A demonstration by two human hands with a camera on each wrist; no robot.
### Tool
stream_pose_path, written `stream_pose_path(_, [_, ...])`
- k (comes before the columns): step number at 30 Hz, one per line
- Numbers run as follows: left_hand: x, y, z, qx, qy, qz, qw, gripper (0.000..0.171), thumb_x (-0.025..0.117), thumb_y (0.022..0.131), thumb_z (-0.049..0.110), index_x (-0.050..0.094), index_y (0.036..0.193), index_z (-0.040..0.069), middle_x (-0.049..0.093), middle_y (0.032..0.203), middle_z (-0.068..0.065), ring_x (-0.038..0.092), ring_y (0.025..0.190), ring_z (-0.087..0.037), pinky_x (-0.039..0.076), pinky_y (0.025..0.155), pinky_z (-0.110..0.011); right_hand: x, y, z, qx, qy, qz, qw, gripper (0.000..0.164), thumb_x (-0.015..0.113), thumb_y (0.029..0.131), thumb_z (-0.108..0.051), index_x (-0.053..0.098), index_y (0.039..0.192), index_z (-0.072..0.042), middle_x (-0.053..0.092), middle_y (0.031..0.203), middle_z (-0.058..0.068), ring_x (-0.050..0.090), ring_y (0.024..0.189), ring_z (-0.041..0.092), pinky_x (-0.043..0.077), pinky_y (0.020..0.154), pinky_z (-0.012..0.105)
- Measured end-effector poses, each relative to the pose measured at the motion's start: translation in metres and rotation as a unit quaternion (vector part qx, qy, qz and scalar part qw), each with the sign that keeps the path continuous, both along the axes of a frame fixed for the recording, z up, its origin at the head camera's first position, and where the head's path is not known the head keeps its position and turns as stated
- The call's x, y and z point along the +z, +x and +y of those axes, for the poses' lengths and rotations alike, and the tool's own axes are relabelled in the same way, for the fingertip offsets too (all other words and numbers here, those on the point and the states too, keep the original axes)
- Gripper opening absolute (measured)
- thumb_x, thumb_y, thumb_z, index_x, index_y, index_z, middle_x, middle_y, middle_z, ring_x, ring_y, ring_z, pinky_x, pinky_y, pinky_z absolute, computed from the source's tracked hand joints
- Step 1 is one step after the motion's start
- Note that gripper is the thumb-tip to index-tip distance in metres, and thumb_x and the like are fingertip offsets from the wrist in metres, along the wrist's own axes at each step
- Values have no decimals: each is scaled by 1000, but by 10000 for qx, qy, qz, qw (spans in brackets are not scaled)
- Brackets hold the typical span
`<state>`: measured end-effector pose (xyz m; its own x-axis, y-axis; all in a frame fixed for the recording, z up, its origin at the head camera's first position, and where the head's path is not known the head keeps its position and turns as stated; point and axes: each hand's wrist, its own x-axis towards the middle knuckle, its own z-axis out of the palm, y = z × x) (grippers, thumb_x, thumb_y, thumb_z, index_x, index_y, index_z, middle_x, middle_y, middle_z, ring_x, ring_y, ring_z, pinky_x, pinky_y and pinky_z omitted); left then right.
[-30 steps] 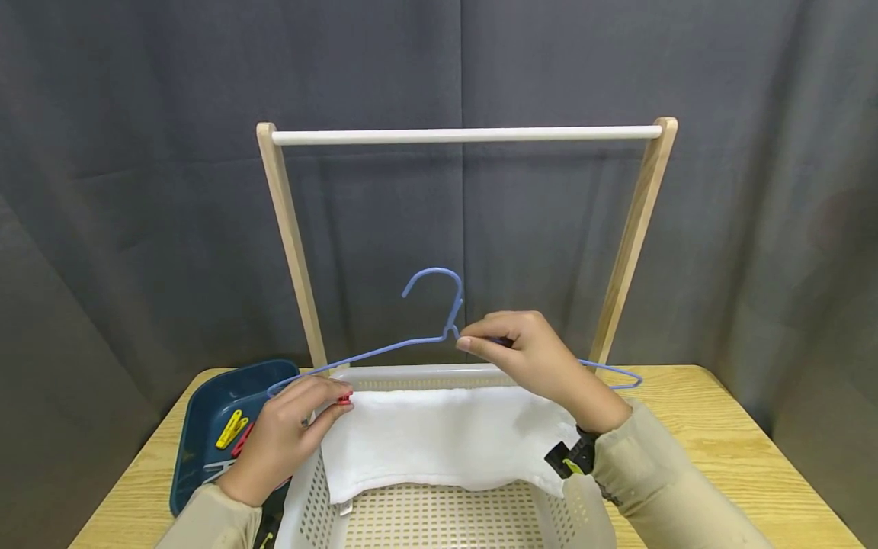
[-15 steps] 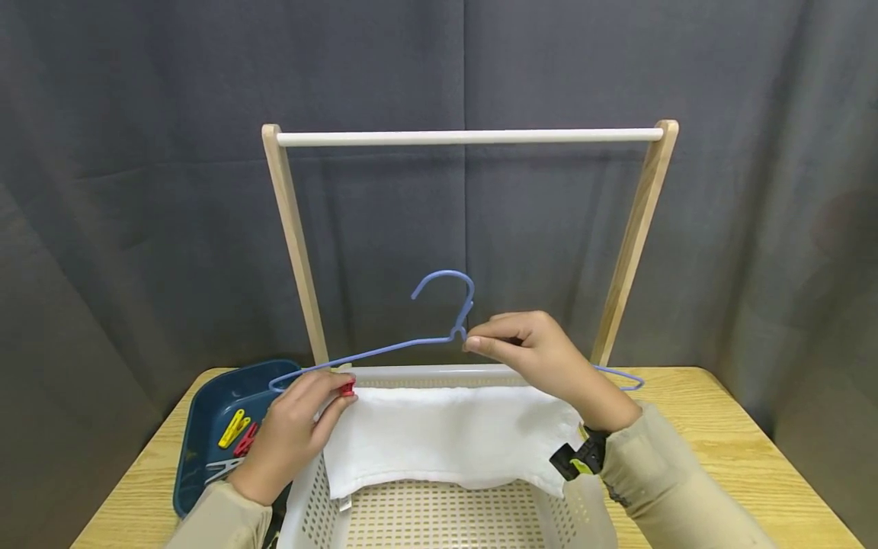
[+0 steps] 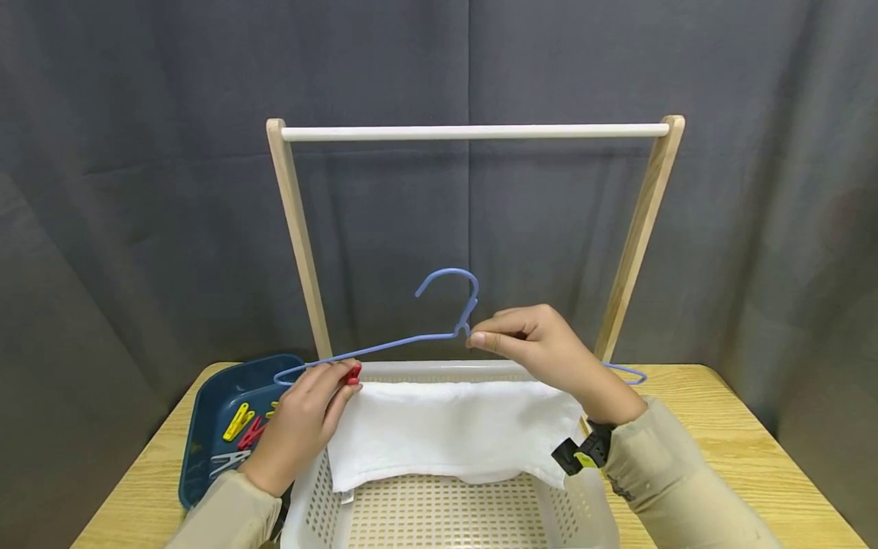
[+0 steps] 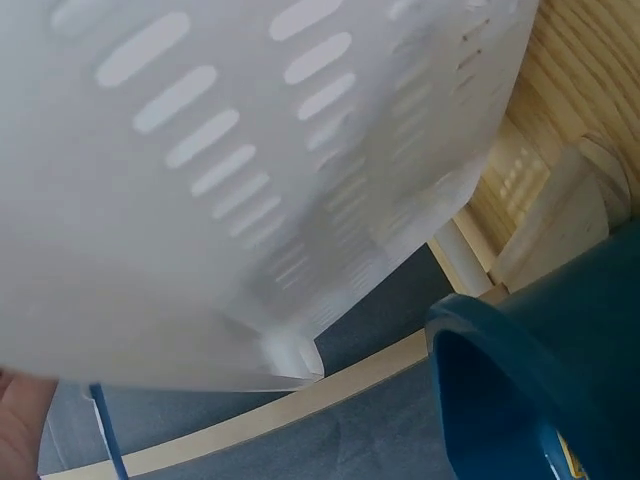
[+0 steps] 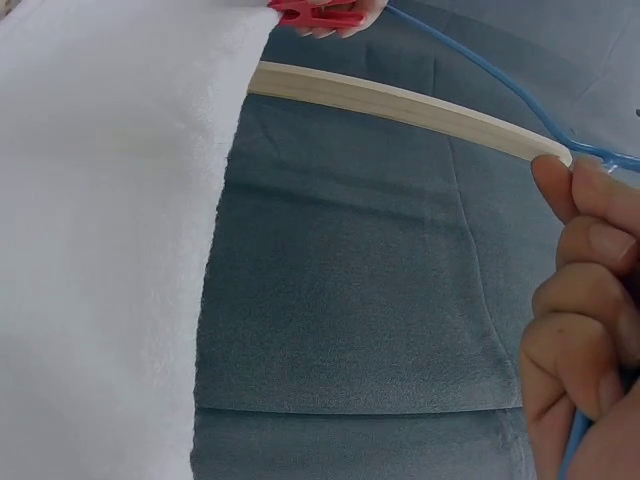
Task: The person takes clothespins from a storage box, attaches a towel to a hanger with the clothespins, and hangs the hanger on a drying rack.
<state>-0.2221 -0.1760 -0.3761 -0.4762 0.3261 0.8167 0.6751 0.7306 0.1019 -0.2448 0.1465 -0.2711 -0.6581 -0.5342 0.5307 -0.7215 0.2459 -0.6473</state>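
Below both hands' fingers sits a pale plastic basket [image 3: 302, 524] with slotted sides, its bottom showing under a white towel [image 3: 453, 435] that spans its upper part. On the outer side of the left fingers lies a dark blue tray [image 3: 213, 408]; in it I can make out a yellow peg [image 3: 238, 422], a red peg [image 3: 251, 433] beside it, and a grey peg [image 3: 229, 461] nearest the wrist, with a bit of another yellow one half hidden by the knuckles.

The left hand [image 3: 302, 415] has thumb and forefinger close together, pinching a second red peg, the held one [image 3: 353, 374], at the towel's upper corner; whether it bites the cloth I can't tell. The right hand [image 3: 549, 351] pinches a blue hanger [image 3: 432, 336] just beside its neck, thumb against forefinger, the other fingers curled in. The hook rises beyond those fingertips, one arm slopes down to behind the left fingers, and the other end pokes out past the right wrist.

The left hand reaches up and inward, back of the hand uppermost. The right forearm comes in from its own side, above the towel, fingertips pointing toward the left hand. Well above all the fingers runs a white rail [image 3: 473, 132].
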Motion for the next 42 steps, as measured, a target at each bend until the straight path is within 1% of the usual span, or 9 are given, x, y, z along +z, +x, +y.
stream_pose_path(4, [2, -1, 4, 109, 138, -275, 9995, 41, 82, 82, 4, 67, 119, -3, 70, 109, -14, 69, 100, -29, 58, 84, -42, 0, -2, 2, -82, -56, -18, 9999, 10, 70, 93, -1, 80, 94, -3, 75, 87, -1, 61, 75, 12, 51, 67, 24])
stream_pose_path(8, [5, 0, 7, 188, 396, -541, 9976, 41, 81, 83, 2, 66, 120, -6, 70, 106, -15, 70, 97, -29, 59, 81, -40, -2, -4, 3, -155, -177, -4, 9997, 9, 71, 92, 0, 80, 93, -3, 74, 85, -2, 59, 73, 11, 50, 66, 23])
stream_pose_path(16, [8, -1, 4, 124, 577, -666, 9960, 41, 83, 79, 1, 70, 118, -5, 73, 104, -15, 72, 94, -30, 59, 78, -42, -3, -4, 2, -13, -226, -107, 9997, 10, 70, 93, 0, 80, 94, -1, 75, 87, -1, 61, 76, 12, 52, 68, 24])
stream_pose_path(25, [11, 1, 1, 287, 386, -1112, 9926, 34, 82, 83, 4, 71, 115, -5, 74, 105, -16, 71, 96, -31, 59, 80, -44, -6, -3, 1, 85, -246, -107, 9996, 10, 70, 93, 0, 80, 94, -2, 75, 87, 0, 63, 78, 11, 53, 70, 25])
stream_pose_path(29, [14, 4, 1, 316, 400, -1506, 9873, 35, 80, 86, 6, 71, 118, -4, 73, 110, -17, 71, 100, -33, 59, 83, -47, -7, -2, 0, 60, -264, -107, 9996, 10, 70, 93, 1, 79, 94, -1, 75, 87, 1, 62, 77, 11, 52, 69, 24])
stream_pose_path(32, [17, 6, 0, 369, 514, -1857, 9806, 37, 80, 86, 8, 71, 121, -1, 73, 114, -17, 70, 103, -34, 57, 86, -50, -8, -2, 0, 27, -229, -163, 9996, 10, 70, 93, 1, 79, 94, -1, 76, 88, 1, 63, 78, 11, 53, 69, 24])
stream_pose_path(34, [18, 8, -2, 371, 645, -1979, 9774, 38, 81, 85, 8, 71, 121, -1, 73, 115, -18, 70, 104, -36, 57, 86, -51, -9, -2, -1, -11, -184, -207, 9996, 10, 70, 93, 0, 79, 94, -2, 76, 89, 1, 65, 80, 11, 54, 71, 25])
stream_pose_path(38, [20, 8, -4, 269, 963, -1946, 9758, 39, 83, 82, 6, 73, 118, -2, 74, 112, -18, 71, 102, -36, 58, 82, -50, -6, 1, 0, -105, -120, -255, 9995, 10, 71, 93, -2, 80, 95, -4, 77, 90, 1, 68, 84, 12, 56, 74, 26])
stream_pose_path(42, [21, 8, -5, 194, 1243, -1686, 9776, 37, 84, 79, 2, 75, 114, -3, 75, 107, -17, 72, 98, -35, 59, 77, -49, -4, 4, 2, -95, -142, -339, 9993, 10, 71, 93, -2, 80, 96, -3, 77, 92, 8, 70, 87, 16, 57, 76, 27])
